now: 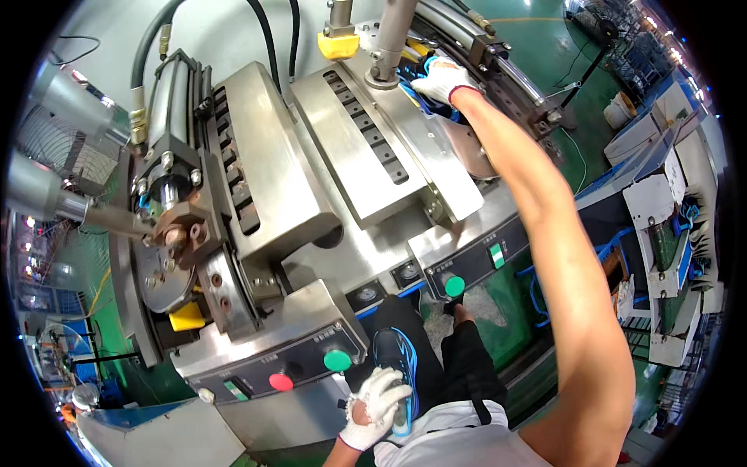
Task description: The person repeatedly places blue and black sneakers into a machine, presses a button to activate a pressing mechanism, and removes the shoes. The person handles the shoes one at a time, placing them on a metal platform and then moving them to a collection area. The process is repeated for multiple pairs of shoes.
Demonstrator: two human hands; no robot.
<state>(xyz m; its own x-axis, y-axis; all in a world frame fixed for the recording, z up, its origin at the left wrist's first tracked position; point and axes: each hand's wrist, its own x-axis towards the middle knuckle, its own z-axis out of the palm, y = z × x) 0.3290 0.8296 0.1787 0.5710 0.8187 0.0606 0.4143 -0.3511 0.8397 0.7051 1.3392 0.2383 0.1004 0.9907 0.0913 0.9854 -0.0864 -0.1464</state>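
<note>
My left hand (373, 406), in a white knit glove, grips a dark shoe (387, 348) with bright blue edging. It is close to my body, toe pointing away from me. My right arm is stretched far forward. Its gloved hand (442, 81) is on another dark shoe with blue trim (429, 103), which sits in the right station of a metal press machine (342, 148). The fingers curl over this shoe's upper, and my hand covers part of it. A steel post (391, 39) stands just left of that hand.
The front panels carry green buttons (337, 360) and a red button (281, 382). At the left station are a hydraulic cylinder (169, 109) and a yellow pad (187, 317). Another yellow block (338, 45) hangs at the back. A white rack (665, 257) stands at the right.
</note>
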